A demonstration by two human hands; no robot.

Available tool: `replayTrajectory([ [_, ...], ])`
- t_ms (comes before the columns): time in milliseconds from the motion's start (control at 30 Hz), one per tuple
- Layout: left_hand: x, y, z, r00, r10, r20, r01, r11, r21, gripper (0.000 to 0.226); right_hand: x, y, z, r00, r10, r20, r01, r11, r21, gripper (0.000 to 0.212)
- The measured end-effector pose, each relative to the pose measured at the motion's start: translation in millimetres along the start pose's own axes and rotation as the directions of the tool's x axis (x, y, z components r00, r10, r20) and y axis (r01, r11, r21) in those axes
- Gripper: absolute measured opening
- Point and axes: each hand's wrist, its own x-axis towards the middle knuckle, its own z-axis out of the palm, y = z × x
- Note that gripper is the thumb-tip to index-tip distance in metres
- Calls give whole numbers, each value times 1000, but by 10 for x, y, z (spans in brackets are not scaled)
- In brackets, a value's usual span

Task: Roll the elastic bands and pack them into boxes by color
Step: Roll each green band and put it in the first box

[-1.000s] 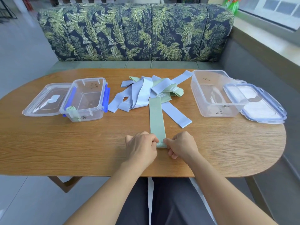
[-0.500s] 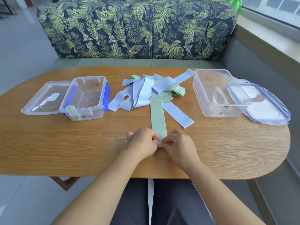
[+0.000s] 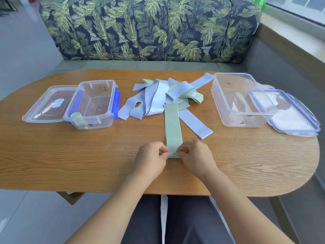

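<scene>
A green band (image 3: 173, 127) is laid flat at the middle of the table (image 3: 70, 155), its near end pinched at both corners by the curled fingers of the left hand (image 3: 151, 159) and right hand (image 3: 197, 159), toward the near edge. If the first turn is started slack or skewed, a crooked roll is likely, which may spring open once placed by the green roll (image 3: 76, 115) in the box (image 3: 95, 106) at the left edge.

A single head-worn wide-angle camera looked forward and down from the near edge of the counter (image 3: 70, 164), close above it, facing the patterned sofa (image 3: 149, 29) at the far side.
</scene>
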Motion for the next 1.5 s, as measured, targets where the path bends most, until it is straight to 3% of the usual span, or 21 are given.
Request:
replayTrajectory([
  [133, 33, 0, 31, 999, -36, -11, 36, 999, 4, 6, -16, -30, 26, 997, 74, -9, -73, 996, 43, 16],
  [500, 308, 113, 16, 954, -291, 78, 296, 953, -62, 12, -11, -58, -24, 1000, 30, 10, -29, 999, -35, 16],
  [767, 326, 140, 84, 988, -156, -11, 154, 957, 245, 17, -141, -63, -2, 994, -106, -7, 102, 973, -208, 20],
  [867, 318, 189, 84, 991, -133, 6, 125, 946, 299, 15, -187, -63, 70, 973, -214, -91, 176, 932, -317, 7],
  [967, 303, 228, 54, 991, -131, 30, 115, 941, 318, 12, -255, -94, 128, 954, -272, -124, 220, 920, -324, 43],
  [1100, 340, 187, 28, 988, -150, 26, 139, 958, 250, 8, -255, -49, 166, 946, -288, -150, 228, 918, -323, 47],
  [1200, 359, 144, -25, 989, -145, 14, 140, 971, 194, 12, -167, -49, 128, 948, -277, -153, 208, 909, -361, 34],
  [1267, 368, 116, -34, 994, -106, 25, 100, 980, 171, 15, -119, -32, 101, 954, -282, -106, 224, 900, -374, 11],
  [1400, 385, 75, -27, 995, -56, 82, 47, 994, 103, 12, -18, -29, -12, 980, -194, 40, 198, 953, -228, 24],
  [1500, 410, 78, -84, 990, -50, 130, 39, 996, 83, 9, 83, 3, -89, 984, -155, 90, 160, 986, -56, 20],
])
